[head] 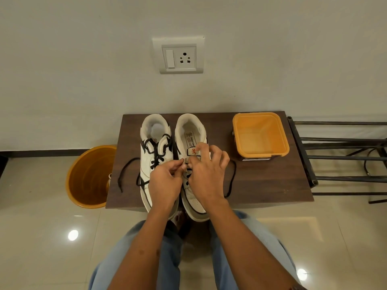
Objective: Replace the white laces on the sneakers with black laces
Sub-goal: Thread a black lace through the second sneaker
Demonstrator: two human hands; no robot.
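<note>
**A:** Head view. What is shown, and where is the work being done?

**B:** Two white sneakers are seen side by side on a dark wooden surface (pixel 272 185), toes toward the wearer of the camera. The left sneaker (pixel 155 155), at about 11 o'clock from the hands, is already threaded with a black lace (pixel 156 151), its loose end trailing off toward 9 o'clock. The right sneaker (pixel 192 143) is being laced: the left hand (pixel 165 183) and the right hand (pixel 207 174) are brought together over its eyelets, just below the tongue.

**A:** How are the hands set?

**B:** The fingers of both are curled and pinched at the same spot. What is pinched is hidden by the fingers; the second black lace (pixel 231 181) is judged likeliest, since it loops out toward 3 o'clock from beneath the right hand.

**A:** How is the lace expected to handle?

**B:** It is judged light, limp and easily twisted, so it is best taken at the stiff tip and fed through, not pushed from mid-length. The sneaker is judged light enough to slide, and may need steadying at the eyelet row.

**A:** Anything else in view?

**B:** An orange container (pixel 260 135) is set at 2 o'clock on the surface; an orange bucket (pixel 90 176) stands on the floor at 9 o'clock.
</note>
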